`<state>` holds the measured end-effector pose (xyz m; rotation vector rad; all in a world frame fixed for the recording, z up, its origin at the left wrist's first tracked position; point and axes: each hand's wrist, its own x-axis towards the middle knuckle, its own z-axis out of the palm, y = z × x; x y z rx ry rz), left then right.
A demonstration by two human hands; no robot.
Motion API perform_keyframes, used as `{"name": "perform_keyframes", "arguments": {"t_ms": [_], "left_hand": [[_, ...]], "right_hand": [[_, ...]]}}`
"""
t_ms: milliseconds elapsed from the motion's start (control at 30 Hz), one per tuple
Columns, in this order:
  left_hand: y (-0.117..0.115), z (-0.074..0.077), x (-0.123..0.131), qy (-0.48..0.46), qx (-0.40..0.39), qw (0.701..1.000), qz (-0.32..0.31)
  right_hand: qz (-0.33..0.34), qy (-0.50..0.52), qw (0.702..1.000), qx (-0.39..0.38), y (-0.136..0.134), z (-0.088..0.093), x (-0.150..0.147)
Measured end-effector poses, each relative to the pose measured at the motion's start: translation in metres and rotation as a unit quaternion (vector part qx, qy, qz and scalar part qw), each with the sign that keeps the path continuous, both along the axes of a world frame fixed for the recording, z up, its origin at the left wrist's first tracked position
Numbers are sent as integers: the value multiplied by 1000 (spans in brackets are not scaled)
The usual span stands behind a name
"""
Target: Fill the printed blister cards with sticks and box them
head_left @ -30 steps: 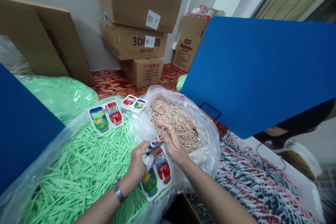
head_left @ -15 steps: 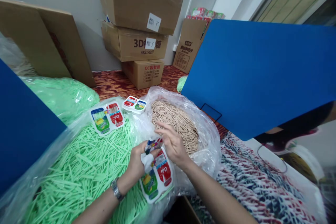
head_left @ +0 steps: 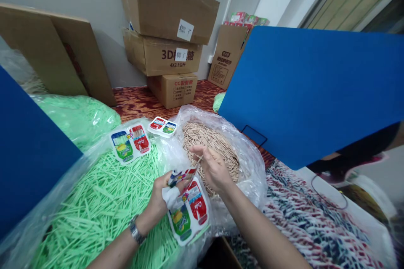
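Left hand (head_left: pixel 159 195): fingers closed round a printed packet (head_left: pixel 176 178), held tilted in the middle of the work area, above the border between two open plastic bags. A crumpled white scrap (head_left: pixel 170 196) sits at the same hand; metal wristwatch (head_left: pixel 135 231) on that wrist.

Right hand (head_left: pixel 216 172): fingers half curled, narrow gap, at the packet's near end, where a few thin brown sticks (head_left: pixel 199 161) show. From where I stand I cannot tell whether the fingertips pinch them.

Below the hands, a flat packet (head_left: pixel 198 206), Cola and green halves facing up, partly covered by the left hand. Two more: an upright-printed packet (head_left: pixel 140 143) on the green sticks (head_left: pixel 104 214), and a smaller-looking packet (head_left: pixel 157 123) just behind it, between the bags. The right-hand bag (head_left: pixel 254 164) holds a brown heap (head_left: pixel 214 136), directly behind the right hand.

Behind: three stacked cartons (head_left: pixel 172 8); to the right, a blue board (head_left: pixel 299 92).
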<state>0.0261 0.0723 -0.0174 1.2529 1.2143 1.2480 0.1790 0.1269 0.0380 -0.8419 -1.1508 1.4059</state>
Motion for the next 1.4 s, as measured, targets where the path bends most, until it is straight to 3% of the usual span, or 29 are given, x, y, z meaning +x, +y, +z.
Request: {"name": "perform_keyframes", "arguments": {"t_ms": [133, 200, 267, 333, 400, 467, 633, 733, 867, 967, 1100, 1300, 1400], "left_hand": [[0, 0, -4, -11, 12, 1000, -6], [0, 3, -6, -10, 24, 1000, 5], [0, 9, -7, -7, 34, 999, 24], [-1, 16, -7, -14, 26, 999, 44], [0, 22, -6, -32, 2, 998, 59], [1, 25, -6, -44, -16, 996, 75], [6, 16, -12, -57, -4, 993, 103], [-2, 11, -22, -18, 12, 994, 109], [-26, 19, -31, 56, 31, 994, 91], [-43, 26, -32, 119, 69, 988, 70], [-57, 28, -38, 150, 67, 984, 66], [-66, 32, -59, 146, 38, 988, 21], [-67, 31, -76, 174, 42, 981, 78]], "right_hand": [[53, -18, 998, 4, -3, 3, 1], [87, -104, 988, 75, -5, 4, 4], [106, -215, 957, 163, -8, 5, 9], [82, -270, 936, 212, -9, 7, 13], [46, -280, 930, 231, -9, 7, 15], [52, -309, 915, 255, -10, 6, 15], [6, -345, 893, 290, -12, -2, 11], [30, -354, 878, 322, -13, -1, 12], [62, -349, 875, 330, -14, 10, 11], [113, -387, 821, 403, -19, 14, -2], [82, -422, 745, 510, -26, 11, -25], [87, -412, 706, 569, -26, 15, -50], [105, -412, 693, 582, -24, 19, -69]]}}
